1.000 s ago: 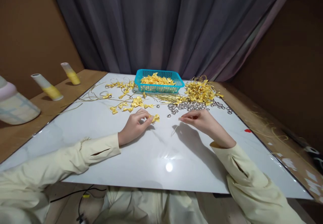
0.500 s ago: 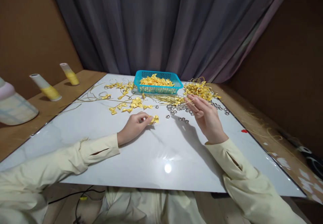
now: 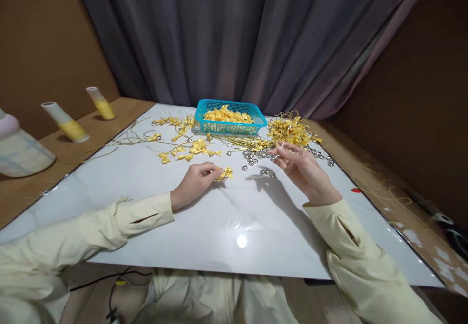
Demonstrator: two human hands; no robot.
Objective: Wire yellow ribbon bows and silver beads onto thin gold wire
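Note:
My left hand (image 3: 197, 181) rests low over the white tabletop, thumb and fingertips pinched on a yellow ribbon bow (image 3: 227, 172). To the right, my right hand (image 3: 305, 170) is raised above the table, fingers bent and tips close together. A thin pale sliver shows at those fingertips; it is too small to name. Silver heart-shaped beads (image 3: 267, 172) lie below and around the right hand. Behind that hand is a heap of yellow bows with gold cords (image 3: 288, 131).
A blue basket (image 3: 231, 128) full of yellow bows stands at the back. Loose bows (image 3: 198, 146) and gold cords (image 3: 241, 142) lie in front of it. Yellow thread spools (image 3: 68, 124) stand at left. Black-handled scissors (image 3: 455, 234) and paper scraps lie at right.
My right hand has shifted slightly right and its fingers have bent more. The gold strand seen at its fingertips no longer shows clearly. My left hand keeps its pinch on the bow.

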